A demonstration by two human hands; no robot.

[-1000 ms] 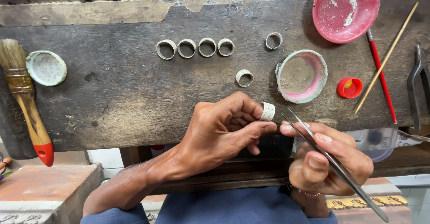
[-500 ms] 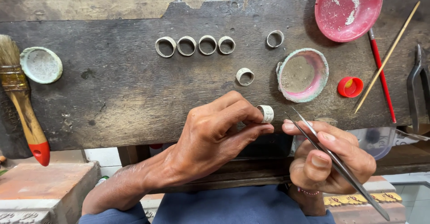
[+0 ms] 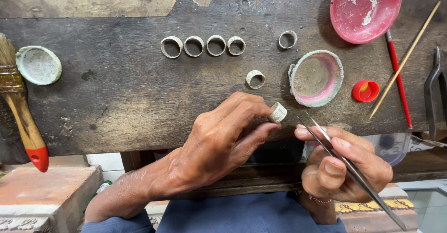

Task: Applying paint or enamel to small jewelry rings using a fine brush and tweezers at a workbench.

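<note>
My left hand (image 3: pixel 223 137) pinches a pale metal ring (image 3: pixel 278 112) between thumb and fingertips, just above the near edge of a dark worn wooden bench (image 3: pixel 116 98). My right hand (image 3: pixel 342 165) grips long steel tweezers (image 3: pixel 354 170), whose tips point up-left toward the held ring and stop a little short of it. Several similar rings (image 3: pixel 202 46) lie in a row on the bench. One more ring (image 3: pixel 287 39) sits to their right, and another ring (image 3: pixel 255 79) lies just above my left hand.
A small pink-and-green dish (image 3: pixel 316 78) and a red cap (image 3: pixel 366 91) sit right of the rings. A red bowl (image 3: pixel 365 9) holding white powder is at top right, with a red-handled tool (image 3: pixel 399 81), a wooden stick (image 3: pixel 404 60) and pliers (image 3: pixel 434 91). At left are a brush (image 3: pixel 21 116) and a green lid (image 3: pixel 38 65).
The view has shifted slightly. Both hands hold nearly the same pose, with the ring and the tweezers still gripped.
</note>
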